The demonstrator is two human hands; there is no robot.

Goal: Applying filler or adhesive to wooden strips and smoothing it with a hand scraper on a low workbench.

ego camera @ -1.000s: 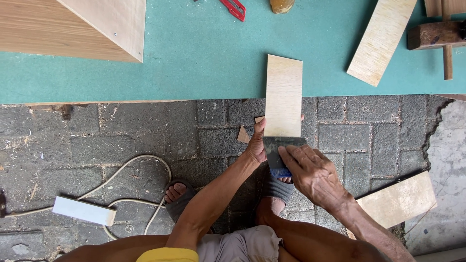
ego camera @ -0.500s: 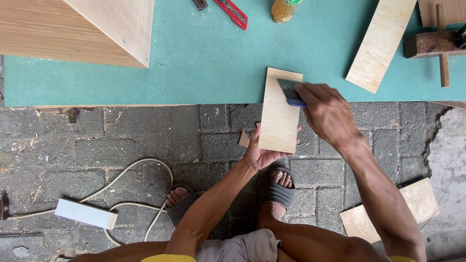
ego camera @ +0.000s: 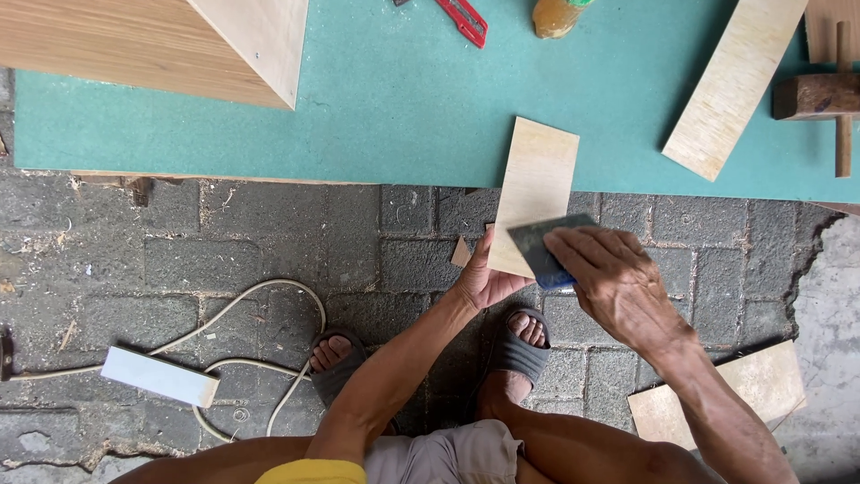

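Note:
A light rectangular plywood piece [ego camera: 537, 184] juts off the edge of the green board [ego camera: 403, 99], its near end over the paving. My left hand [ego camera: 484, 278] grips that near end from below. My right hand [ego camera: 614, 282] presses a dark sanding pad with a blue edge [ego camera: 542, 251] against the piece's near right part.
On the green board lie a wooden box [ego camera: 179, 45], a red utility knife [ego camera: 464, 20], a yellow bottle [ego camera: 557, 13], a plywood strip [ego camera: 735, 85] and a wooden plane [ego camera: 820, 94]. A white power strip [ego camera: 159, 376] with cable and another plywood piece [ego camera: 717, 403] lie on the paving by my sandalled feet.
My right hand with the sanding pad went up to the far end of the plywood piece, then came back down to its near end. The left hand kept its hold.

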